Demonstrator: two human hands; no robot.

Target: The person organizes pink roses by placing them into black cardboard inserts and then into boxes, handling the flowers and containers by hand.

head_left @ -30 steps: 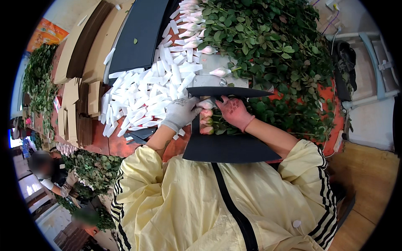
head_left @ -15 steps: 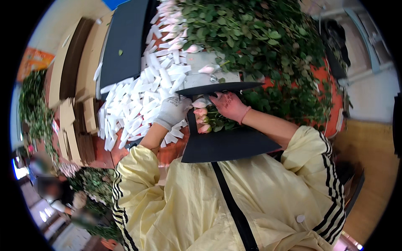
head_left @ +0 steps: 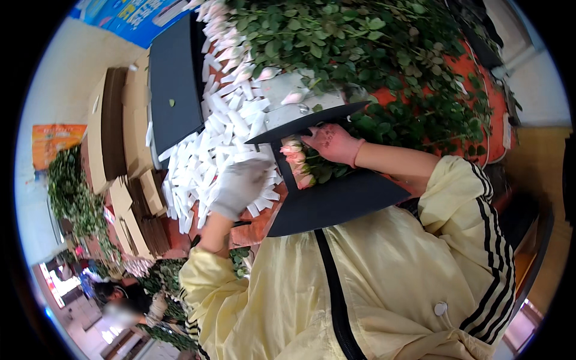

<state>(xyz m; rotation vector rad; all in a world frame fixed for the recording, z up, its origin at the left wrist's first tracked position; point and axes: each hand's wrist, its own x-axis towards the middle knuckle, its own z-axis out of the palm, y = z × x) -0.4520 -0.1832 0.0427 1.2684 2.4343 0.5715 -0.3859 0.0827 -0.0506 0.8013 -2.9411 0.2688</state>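
Pink roses (head_left: 294, 159) lie just left of the right hand (head_left: 333, 145) — I cannot tell whether it, or the blurred left hand (head_left: 241, 185), grips anything.

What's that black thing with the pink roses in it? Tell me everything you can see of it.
The black sheet looks like smooth, matte, stiff paper or thin card. It stands bent into two broad flaps: one directly before the yellow jacket, one raised on the far side, with a narrow strip between them showing at left. Pink roses lie between the flaps. The right hand is beside the far flap; whether it grips it is unclear.
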